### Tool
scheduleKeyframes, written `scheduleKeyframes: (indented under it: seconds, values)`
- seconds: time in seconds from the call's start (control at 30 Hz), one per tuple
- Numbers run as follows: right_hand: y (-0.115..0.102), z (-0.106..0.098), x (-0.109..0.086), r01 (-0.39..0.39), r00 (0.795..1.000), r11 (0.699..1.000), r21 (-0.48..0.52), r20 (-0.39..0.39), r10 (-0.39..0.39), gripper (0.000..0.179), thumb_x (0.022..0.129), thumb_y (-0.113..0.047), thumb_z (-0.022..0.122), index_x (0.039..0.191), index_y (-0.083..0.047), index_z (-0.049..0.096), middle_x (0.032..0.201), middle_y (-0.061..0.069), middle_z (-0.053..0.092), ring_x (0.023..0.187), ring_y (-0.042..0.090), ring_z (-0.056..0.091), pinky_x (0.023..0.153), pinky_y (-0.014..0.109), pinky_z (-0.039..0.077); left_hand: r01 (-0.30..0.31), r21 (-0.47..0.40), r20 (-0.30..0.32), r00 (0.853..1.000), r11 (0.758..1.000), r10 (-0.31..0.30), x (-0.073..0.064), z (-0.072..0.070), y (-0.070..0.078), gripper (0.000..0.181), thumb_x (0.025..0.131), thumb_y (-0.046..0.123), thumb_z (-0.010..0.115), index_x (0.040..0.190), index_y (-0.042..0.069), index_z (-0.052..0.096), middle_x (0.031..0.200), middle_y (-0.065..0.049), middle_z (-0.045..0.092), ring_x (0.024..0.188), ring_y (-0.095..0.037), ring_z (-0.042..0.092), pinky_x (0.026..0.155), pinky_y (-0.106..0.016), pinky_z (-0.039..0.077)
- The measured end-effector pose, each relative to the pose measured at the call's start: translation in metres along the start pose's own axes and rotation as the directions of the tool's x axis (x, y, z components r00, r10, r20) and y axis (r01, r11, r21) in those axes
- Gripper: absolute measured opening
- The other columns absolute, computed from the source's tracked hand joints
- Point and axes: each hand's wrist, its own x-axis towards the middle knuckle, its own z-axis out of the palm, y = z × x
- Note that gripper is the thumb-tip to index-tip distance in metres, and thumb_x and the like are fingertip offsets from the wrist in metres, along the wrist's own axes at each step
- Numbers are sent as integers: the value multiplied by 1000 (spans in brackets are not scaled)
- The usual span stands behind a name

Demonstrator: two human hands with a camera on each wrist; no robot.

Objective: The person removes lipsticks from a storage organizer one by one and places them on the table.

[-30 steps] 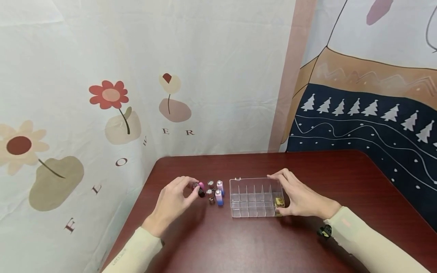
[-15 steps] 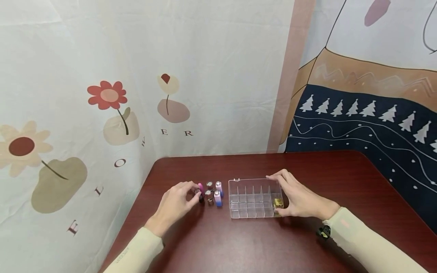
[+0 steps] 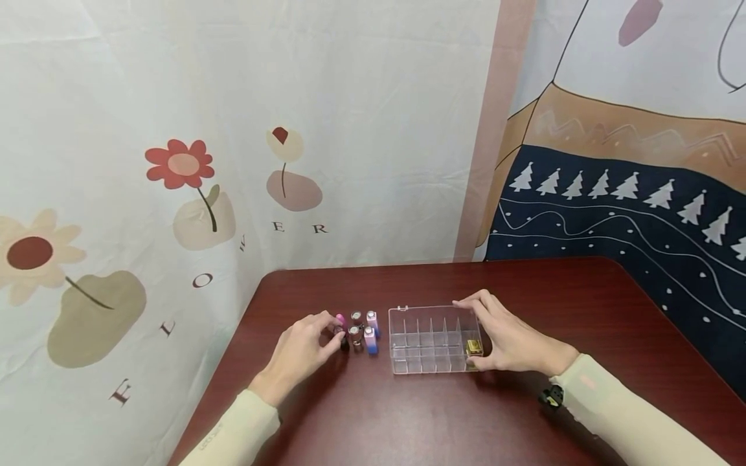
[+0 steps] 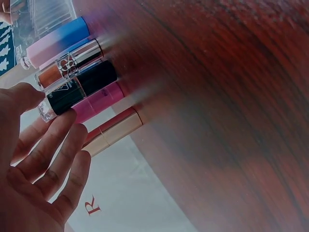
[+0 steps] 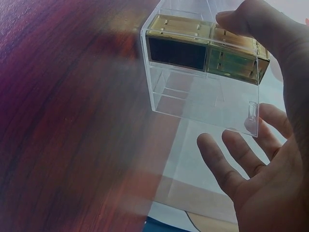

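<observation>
In the head view my left hand (image 3: 300,353) is at the left end of a small group of lipsticks. Its thumb and index finger pinch the clear top of a black lipstick tube (image 4: 96,77), which stands upright; the other fingers spread behind it. Beside that tube stand a pink tube (image 4: 102,102) and a red-and-gold tube (image 4: 116,129). My right hand (image 3: 509,336) holds the right end of a clear divided organizer (image 3: 431,371), thumb at the front and fingers at the back edge. A gold square-sided lipstick (image 5: 231,58) stands in its end compartment, near the thumb.
Between the left hand and the organizer stand brown-tinted lip tubes (image 3: 355,332) with metallic parts and two pink-to-blue tubes (image 3: 371,340). Everything is on a dark red wooden table (image 3: 408,421). A printed cloth (image 3: 379,129) hangs behind the table's far edge.
The black tube has gone from tilted to upright and settled beside the others, the left hand shifting slightly with it. The right hand keeps its hold on the organizer.
</observation>
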Motion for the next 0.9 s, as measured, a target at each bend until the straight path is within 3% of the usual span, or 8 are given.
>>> scheduleKeyframes:
  seconds: [0.2, 0.23, 0.37, 0.43, 0.47, 0.7, 0.9]
  values:
    - [0, 0, 0, 2, 1000, 1000, -4, -3, -2, 110, 75, -30, 109, 167, -11, 50, 153, 5, 54, 142, 24, 59, 113, 44, 67, -46, -34, -51, 998, 998, 45, -2, 5, -8, 17, 94, 15, 92, 103, 20, 79, 88, 7, 82, 76, -12, 74, 61, -30, 57]
    - [0, 0, 0, 4, 1000, 1000, -5, -4, -4, 110, 75, -30, 109, 167, -11, 50, 153, 5, 54, 142, 24, 59, 113, 44, 67, -69, -55, -69, 996, 996, 65, -5, 24, -26, 13, 98, 20, 89, 106, 21, 79, 91, 8, 83, 79, -11, 75, 63, -30, 59]
    - [0, 0, 0, 3, 1000, 1000, -7, -7, -3, 111, 75, -30, 109, 167, -11, 50, 153, 4, 54, 142, 23, 59, 112, 44, 67, -87, -83, -84, 993, 993, 80, -5, 24, -27, 12, 100, 24, 88, 108, 23, 79, 93, 11, 83, 80, -9, 75, 62, -32, 59]
    - [-1, 0, 0, 1, 1000, 1000, -6, -6, -1, 111, 75, -29, 109, 167, -11, 50, 152, 4, 54, 141, 23, 59, 112, 44, 67, -88, -74, -80, 993, 993, 82, -5, 23, -25, 14, 99, 23, 89, 110, 22, 79, 94, 11, 84, 81, -10, 77, 63, -31, 60]
    - [-1, 0, 0, 0, 1000, 1000, -5, -5, 0, 111, 74, -29, 109, 167, -10, 50, 153, 5, 54, 141, 23, 59, 112, 44, 67, -71, -55, -65, 996, 996, 67, -1, 5, -7, 18, 96, 19, 92, 108, 21, 79, 92, 11, 83, 78, -12, 77, 60, -31, 59]
    - [-1, 0, 0, -2, 1000, 1000, -7, -6, 2, 111, 74, -28, 109, 166, -10, 50, 152, 8, 55, 142, 21, 58, 113, 44, 67, -13, 13, 8, 1000, 1000, 13, 1, -2, 0, 20, 96, 19, 94, 112, 21, 82, 95, 7, 85, 82, -16, 79, 65, -30, 61]
    - [-2, -1, 0, -3, 1000, 1000, -7, -6, 3, 111, 74, -28, 109, 166, -10, 51, 152, 6, 55, 142, 19, 57, 113, 44, 66, -29, 22, -24, 999, 999, 30, 0, -4, -1, 17, 96, 19, 92, 110, 19, 84, 94, 3, 83, 82, -18, 76, 66, -29, 61]
